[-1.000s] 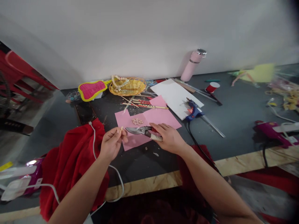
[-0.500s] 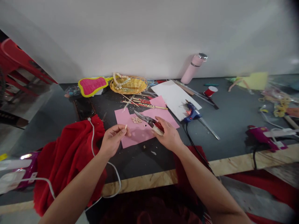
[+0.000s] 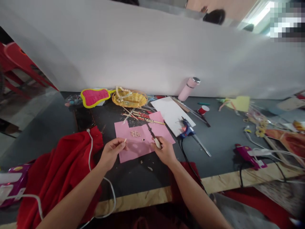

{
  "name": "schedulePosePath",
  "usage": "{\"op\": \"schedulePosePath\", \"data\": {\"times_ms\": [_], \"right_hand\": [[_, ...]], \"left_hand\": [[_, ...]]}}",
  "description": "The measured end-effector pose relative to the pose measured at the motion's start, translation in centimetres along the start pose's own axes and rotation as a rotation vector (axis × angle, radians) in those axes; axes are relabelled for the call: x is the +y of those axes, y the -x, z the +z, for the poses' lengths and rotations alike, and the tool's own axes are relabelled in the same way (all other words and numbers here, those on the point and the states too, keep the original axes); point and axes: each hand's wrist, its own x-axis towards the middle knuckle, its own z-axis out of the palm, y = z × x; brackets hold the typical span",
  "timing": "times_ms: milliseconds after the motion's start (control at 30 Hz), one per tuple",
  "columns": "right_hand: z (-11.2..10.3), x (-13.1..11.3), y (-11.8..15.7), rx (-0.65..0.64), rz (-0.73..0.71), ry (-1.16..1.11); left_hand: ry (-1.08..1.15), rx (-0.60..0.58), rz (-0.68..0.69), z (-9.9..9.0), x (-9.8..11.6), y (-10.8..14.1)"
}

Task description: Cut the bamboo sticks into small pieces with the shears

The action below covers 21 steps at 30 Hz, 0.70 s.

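My left hand (image 3: 113,152) pinches a short pale stick piece (image 3: 125,140) between thumb and fingers, over the left edge of the pink paper (image 3: 131,154). In my right hand (image 3: 165,151) are pruning shears (image 3: 152,133), gripped by the pale handle and turned edge-on, their blade pointing away from me. Whether the blades are apart cannot be made out. A small heap of cut pale pieces (image 3: 135,134) lies on the paper between my hands. Behind it are several red and pale sticks (image 3: 140,115).
A wicker basket (image 3: 130,101), a pink bottle (image 3: 188,89) and white board (image 3: 170,111) stand or lie towards the wall. A glue gun (image 3: 187,128) with a black cord is right of the paper. Red cloth (image 3: 64,162) and a phone (image 3: 84,118) are at left.
The camera view has tilted up and shifted right. The shears have turned from showing their open blades to edge-on. My left hand keeps its pinch on the stick piece.
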Motion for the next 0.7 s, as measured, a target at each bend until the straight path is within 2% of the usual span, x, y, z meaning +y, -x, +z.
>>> {"op": "schedulePosePath", "data": {"times_ms": [200, 500, 700], "right_hand": [[0.9, 0.0, 0.1, -0.026, 0.050, -0.180], [1.1, -0.3, -0.1, 0.023, 0.165, -0.301], [1.0, -0.1, 0.0, 0.038, 0.194, -0.344]], "left_hand": [[0.035, 0.021, -0.080, 0.1, 0.0, 0.1], [0.073, 0.012, -0.201, 0.3, 0.1, 0.3], [0.115, 0.013, -0.204, 0.8, 0.4, 0.3]]}}
